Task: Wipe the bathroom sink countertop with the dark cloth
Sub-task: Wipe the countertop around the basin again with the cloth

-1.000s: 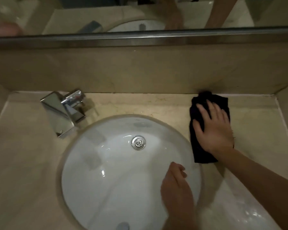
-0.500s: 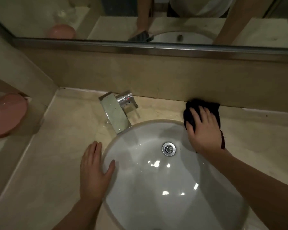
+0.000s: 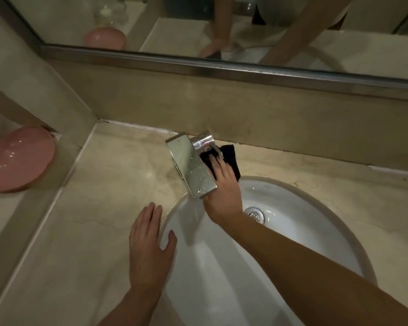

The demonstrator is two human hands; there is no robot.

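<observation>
dark cloth (image 3: 231, 158) under flat right hand (image 3: 222, 184) fingers | left hand (image 3: 149, 243) spread on countertop (image 3: 104, 184)

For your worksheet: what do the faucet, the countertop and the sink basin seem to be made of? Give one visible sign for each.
Faucet: polished, probably chromed metal; mirror-like, speckled flat spout.
Countertop: beige stone, likely marble; faint veins, soft sheen.
Sink basin: glossy white ceramic, apparently; smooth with bright highlights.

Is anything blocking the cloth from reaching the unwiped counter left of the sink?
Yes. The chrome faucet stands immediately left of the dark cloth under the right hand, between it and the left countertop.
</observation>
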